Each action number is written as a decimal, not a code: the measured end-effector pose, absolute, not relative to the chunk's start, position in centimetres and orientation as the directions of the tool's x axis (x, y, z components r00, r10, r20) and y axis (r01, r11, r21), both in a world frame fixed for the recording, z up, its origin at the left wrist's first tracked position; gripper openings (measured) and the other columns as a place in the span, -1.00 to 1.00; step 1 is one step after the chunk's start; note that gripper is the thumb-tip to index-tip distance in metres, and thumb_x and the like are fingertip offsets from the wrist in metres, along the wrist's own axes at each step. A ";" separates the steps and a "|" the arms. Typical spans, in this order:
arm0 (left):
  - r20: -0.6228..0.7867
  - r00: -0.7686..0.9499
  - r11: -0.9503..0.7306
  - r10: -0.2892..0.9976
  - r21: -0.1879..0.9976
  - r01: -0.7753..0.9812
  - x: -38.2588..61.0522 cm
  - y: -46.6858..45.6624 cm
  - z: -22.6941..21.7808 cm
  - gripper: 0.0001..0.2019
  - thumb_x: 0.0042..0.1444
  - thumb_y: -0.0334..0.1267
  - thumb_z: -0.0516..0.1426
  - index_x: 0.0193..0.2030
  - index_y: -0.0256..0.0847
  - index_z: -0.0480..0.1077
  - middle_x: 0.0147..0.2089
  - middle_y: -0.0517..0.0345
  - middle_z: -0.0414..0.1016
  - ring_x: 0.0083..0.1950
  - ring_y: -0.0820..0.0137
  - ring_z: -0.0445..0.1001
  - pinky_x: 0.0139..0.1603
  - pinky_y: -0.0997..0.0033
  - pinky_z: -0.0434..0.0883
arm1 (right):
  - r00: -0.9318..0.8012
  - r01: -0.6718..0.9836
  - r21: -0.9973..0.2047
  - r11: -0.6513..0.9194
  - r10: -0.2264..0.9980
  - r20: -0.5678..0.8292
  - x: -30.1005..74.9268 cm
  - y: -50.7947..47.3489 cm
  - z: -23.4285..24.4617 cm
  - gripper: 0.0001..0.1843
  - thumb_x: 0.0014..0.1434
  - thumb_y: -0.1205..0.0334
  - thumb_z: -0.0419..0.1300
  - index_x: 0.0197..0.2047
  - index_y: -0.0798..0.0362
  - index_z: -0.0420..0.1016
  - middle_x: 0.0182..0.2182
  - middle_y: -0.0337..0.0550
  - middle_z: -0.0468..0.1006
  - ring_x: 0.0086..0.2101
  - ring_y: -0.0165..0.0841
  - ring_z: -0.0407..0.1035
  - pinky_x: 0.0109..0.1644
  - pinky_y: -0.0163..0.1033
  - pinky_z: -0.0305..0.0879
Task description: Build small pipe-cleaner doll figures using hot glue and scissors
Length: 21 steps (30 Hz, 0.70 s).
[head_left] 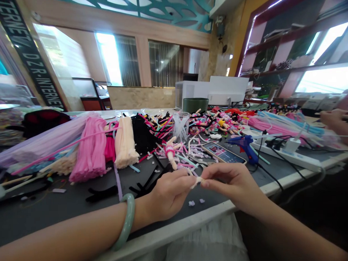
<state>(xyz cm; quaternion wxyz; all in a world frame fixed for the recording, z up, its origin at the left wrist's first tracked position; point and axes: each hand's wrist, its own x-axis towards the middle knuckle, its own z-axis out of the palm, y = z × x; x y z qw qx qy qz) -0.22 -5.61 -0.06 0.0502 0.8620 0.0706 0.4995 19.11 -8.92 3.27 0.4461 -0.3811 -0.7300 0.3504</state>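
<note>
My left hand (171, 192), with a green bangle (128, 219) on its wrist, pinches one end of a small cream pipe cleaner piece (196, 182). From the other side, the thumb and fingertips of my right hand (234, 181) close on the same piece. Its shape is partly covered by the fingers. Just beyond my hands lies a pipe cleaner doll (170, 153) with a pink middle and cream limbs. Short lilac scraps (191, 203) sit on the dark table top by the near edge.
Pink (90, 148) and cream pipe cleaner bundles (125, 141) lie at the left. A clear cup (181, 126) stands mid-table. Behind my right hand are a phone (224, 153), a blue glue gun (245, 146) and a power strip (286, 155) with cables. Another person's hand (337, 121) shows far right.
</note>
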 end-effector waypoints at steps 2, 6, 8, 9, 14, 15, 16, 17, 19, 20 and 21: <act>0.862 0.484 -0.988 0.151 0.129 0.080 -0.2 -5.6 -0.1 -0.77 0.13 -0.52 -0.03 -0.12 -0.19 0.29 -0.47 0.22 0.22 -0.50 0.52 0.20 -0.48 0.57 0.19 | -0.308 0.279 -0.819 0.501 0.855 0.417 19.1 -9.0 3.4 -0.89 0.04 0.19 0.28 -0.41 0.06 0.53 -0.50 -0.22 0.52 -0.45 -0.42 0.32 -0.39 -0.33 0.24; 0.869 0.484 -0.991 0.101 0.048 0.122 -0.2 -5.7 -0.1 -0.81 0.16 -0.48 -0.03 -0.13 -0.22 0.30 -0.45 0.18 0.29 -0.48 0.50 0.27 -0.47 0.56 0.24 | -0.306 0.318 -0.766 0.559 0.825 0.475 19.1 -9.2 3.5 -0.92 0.06 0.23 0.26 -0.41 0.06 0.52 -0.51 -0.27 0.51 -0.46 -0.46 0.32 -0.40 -0.37 0.22; 0.866 0.491 -0.987 0.098 0.023 0.156 -0.2 -5.7 -0.1 -0.82 0.19 -0.45 -0.05 -0.12 -0.23 0.30 -0.43 0.15 0.33 -0.45 0.49 0.32 -0.44 0.56 0.27 | -0.307 0.329 -0.751 0.573 0.817 0.489 19.2 -9.3 3.5 -0.93 0.06 0.24 0.26 -0.41 0.05 0.52 -0.51 -0.28 0.51 -0.47 -0.47 0.33 -0.40 -0.39 0.21; 0.867 0.490 -0.985 0.095 0.012 0.170 -0.2 -5.8 -0.1 -0.82 0.21 -0.43 -0.06 -0.12 -0.23 0.30 -0.43 0.15 0.34 -0.45 0.49 0.33 -0.44 0.56 0.28 | -0.306 0.335 -0.745 0.577 0.815 0.493 19.2 -9.3 3.4 -0.94 0.06 0.25 0.26 -0.41 0.05 0.51 -0.51 -0.29 0.51 -0.47 -0.48 0.33 -0.40 -0.39 0.21; 0.865 0.496 -0.973 0.077 -0.044 0.227 -0.3 -6.0 0.0 -0.84 0.23 -0.37 -0.06 -0.15 -0.21 0.31 -0.45 0.18 0.36 -0.48 0.51 0.34 -0.43 0.57 0.28 | -0.308 0.347 -0.727 0.592 0.804 0.508 19.3 -9.4 3.4 -0.94 0.07 0.26 0.26 -0.41 0.05 0.51 -0.52 -0.31 0.50 -0.48 -0.49 0.33 -0.40 -0.40 0.21; 0.865 0.496 -0.970 0.079 -0.048 0.238 -0.3 -6.0 0.0 -0.85 0.24 -0.37 -0.06 -0.16 -0.21 0.32 -0.45 0.19 0.37 -0.48 0.51 0.34 -0.43 0.57 0.29 | -0.310 0.350 -0.724 0.595 0.803 0.510 19.3 -9.4 3.4 -0.94 0.07 0.26 0.26 -0.41 0.05 0.51 -0.53 -0.31 0.50 -0.48 -0.49 0.33 -0.40 -0.40 0.22; 0.864 0.497 -0.968 0.080 -0.051 0.244 -0.3 -6.0 0.0 -0.84 0.24 -0.36 -0.06 -0.17 -0.21 0.32 -0.46 0.19 0.37 -0.48 0.51 0.34 -0.42 0.57 0.29 | -0.310 0.355 -0.720 0.596 0.802 0.511 19.3 -9.3 3.5 -0.94 0.07 0.26 0.26 -0.41 0.05 0.51 -0.52 -0.31 0.51 -0.48 -0.49 0.33 -0.40 -0.41 0.22; 0.863 0.498 -0.968 0.081 -0.052 0.247 -0.3 -6.0 0.0 -0.84 0.24 -0.36 -0.06 -0.18 -0.22 0.33 -0.46 0.19 0.37 -0.47 0.51 0.35 -0.42 0.57 0.29 | -0.309 0.361 -0.716 0.598 0.801 0.513 19.3 -9.3 3.5 -0.94 0.07 0.26 0.26 -0.41 0.05 0.51 -0.52 -0.30 0.51 -0.47 -0.49 0.34 -0.40 -0.41 0.22; 0.861 0.502 -0.968 0.083 -0.051 0.247 -0.3 -6.0 0.0 -0.83 0.24 -0.37 -0.07 -0.20 -0.22 0.34 -0.46 0.18 0.38 -0.47 0.51 0.35 -0.42 0.57 0.30 | -0.306 0.375 -0.708 0.598 0.801 0.514 19.3 -9.2 3.5 -0.94 0.07 0.26 0.26 -0.41 0.05 0.51 -0.52 -0.29 0.52 -0.47 -0.48 0.34 -0.40 -0.40 0.23; 0.859 0.505 -0.968 0.086 -0.048 0.247 -0.3 -6.0 0.0 -0.83 0.24 -0.37 -0.07 -0.21 -0.23 0.34 -0.46 0.17 0.38 -0.47 0.51 0.35 -0.42 0.57 0.30 | -0.304 0.382 -0.705 0.598 0.802 0.515 19.3 -9.2 3.5 -0.93 0.07 0.26 0.26 -0.41 0.06 0.51 -0.52 -0.29 0.52 -0.47 -0.48 0.34 -0.40 -0.40 0.23; 0.857 0.508 -0.968 0.090 -0.045 0.247 -0.3 -6.0 0.0 -0.83 0.24 -0.37 -0.07 -0.22 -0.23 0.34 -0.46 0.17 0.38 -0.47 0.51 0.35 -0.42 0.57 0.30 | -0.304 0.388 -0.702 0.598 0.802 0.515 19.4 -9.2 3.5 -0.93 0.07 0.26 0.26 -0.42 0.06 0.51 -0.52 -0.29 0.52 -0.48 -0.48 0.34 -0.41 -0.40 0.23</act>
